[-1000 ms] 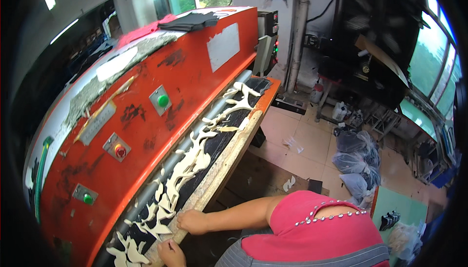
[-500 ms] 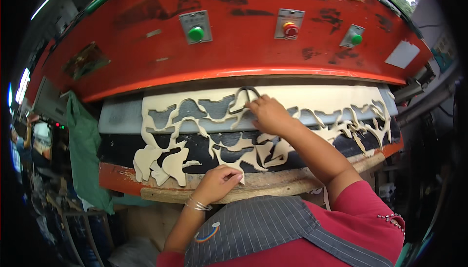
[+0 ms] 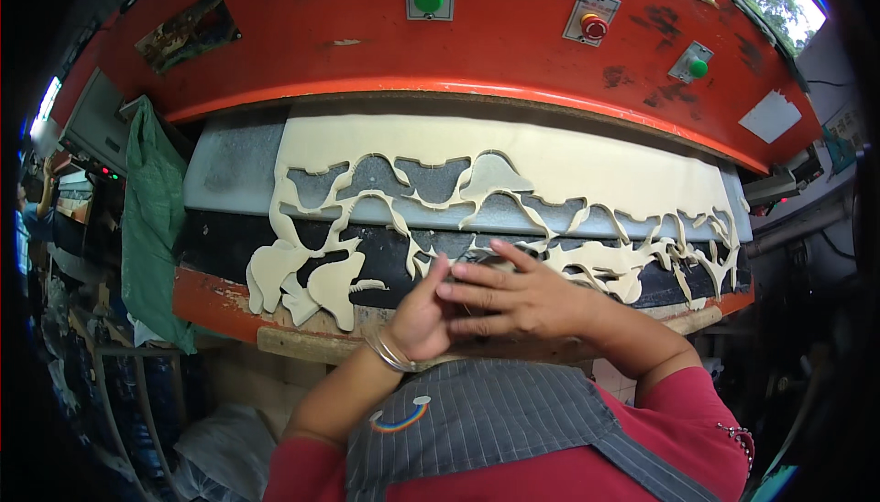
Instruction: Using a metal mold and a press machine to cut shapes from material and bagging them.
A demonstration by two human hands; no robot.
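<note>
My right hand and my left hand meet in front of me, over the near edge of the press bed. The right fingers reach across the left palm and hide most of its fingers. A dark metal edge of a cutting die shows just behind the right hand, which seems to hold it; most of the die is hidden. Beyond the hands lies a cream sheet with a wavy row of cut-outs along its near side. Thin cream offcut strips hang from it onto the black strip.
A red press beam spans the far side, with green buttons and a red knob. Loose cream pieces lie at the left. A wooden rail edges the bed. Green cloth hangs at the left.
My right hand has lifted the curved die off the sheet and drawn it towards me, leaving a cut outline there. My left hand has moved slightly right to meet it. The view has shifted.
</note>
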